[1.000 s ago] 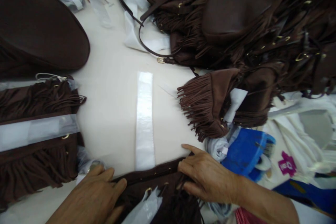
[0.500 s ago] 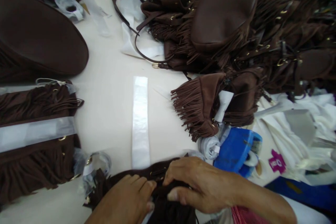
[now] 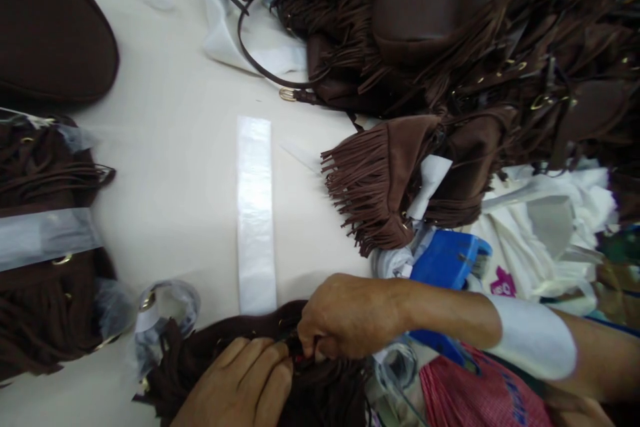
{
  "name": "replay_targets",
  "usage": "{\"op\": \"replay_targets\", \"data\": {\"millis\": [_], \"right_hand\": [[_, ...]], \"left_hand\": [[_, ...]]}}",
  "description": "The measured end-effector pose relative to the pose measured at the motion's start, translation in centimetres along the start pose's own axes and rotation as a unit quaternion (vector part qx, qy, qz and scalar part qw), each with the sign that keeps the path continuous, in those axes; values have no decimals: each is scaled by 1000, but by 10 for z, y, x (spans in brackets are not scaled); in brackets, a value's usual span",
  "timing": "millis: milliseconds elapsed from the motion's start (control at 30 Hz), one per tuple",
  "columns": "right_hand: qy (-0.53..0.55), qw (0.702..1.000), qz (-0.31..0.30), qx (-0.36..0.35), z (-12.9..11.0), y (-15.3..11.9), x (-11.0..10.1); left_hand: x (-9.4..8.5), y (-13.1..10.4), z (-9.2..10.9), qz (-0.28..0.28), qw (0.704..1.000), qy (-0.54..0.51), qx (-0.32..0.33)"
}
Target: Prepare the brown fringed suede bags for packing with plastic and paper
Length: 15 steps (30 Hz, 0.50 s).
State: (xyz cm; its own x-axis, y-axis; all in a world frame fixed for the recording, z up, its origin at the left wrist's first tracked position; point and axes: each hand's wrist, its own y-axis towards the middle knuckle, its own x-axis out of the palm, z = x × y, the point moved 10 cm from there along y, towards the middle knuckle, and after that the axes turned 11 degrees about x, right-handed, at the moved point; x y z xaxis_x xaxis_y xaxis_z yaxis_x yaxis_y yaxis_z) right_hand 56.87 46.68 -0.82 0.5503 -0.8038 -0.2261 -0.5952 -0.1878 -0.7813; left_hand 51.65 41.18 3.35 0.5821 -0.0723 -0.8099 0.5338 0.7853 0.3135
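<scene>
A dark brown fringed bag (image 3: 330, 390) lies at the bottom of the view, its gathered upper edge crossing under both hands. My left hand (image 3: 240, 380) presses on it, fingers curled together over the edge. Close beside it, my right hand (image 3: 345, 317) is closed like a fist on the bag's opening; a small red spot shows below its fingers, too little to name. Just beyond the bag lies a flat, shiny white strip (image 3: 256, 213). A clear plastic roll (image 3: 170, 310) touches the bag's left side.
Brown fringed bags (image 3: 370, 180) pile up at the right and back. A wrapped fringed bag (image 3: 45, 293) and a smooth brown bag (image 3: 50, 27) stand left. On the right are a blue holder (image 3: 445, 260), white wrapping (image 3: 530, 233) and a red mesh sack (image 3: 480, 393).
My right hand has moved up and left and turned into a tighter fist at the bag's opening. The camera view has shifted, so most things sit farther left and higher.
</scene>
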Motion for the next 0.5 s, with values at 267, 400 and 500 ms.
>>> {"op": "replay_targets", "data": {"millis": [267, 400, 500], "right_hand": [[-111, 990, 43, 72, 4, 3, -1], [-137, 984, 41, 102, 4, 7, -1], [-138, 983, 29, 119, 7, 10, 2]], "left_hand": [[17, 4, -6, -140, 978, -155, -13], [26, 3, -6, -154, 974, -169, 2], [38, 2, -5, -186, 966, -178, 5]]}}
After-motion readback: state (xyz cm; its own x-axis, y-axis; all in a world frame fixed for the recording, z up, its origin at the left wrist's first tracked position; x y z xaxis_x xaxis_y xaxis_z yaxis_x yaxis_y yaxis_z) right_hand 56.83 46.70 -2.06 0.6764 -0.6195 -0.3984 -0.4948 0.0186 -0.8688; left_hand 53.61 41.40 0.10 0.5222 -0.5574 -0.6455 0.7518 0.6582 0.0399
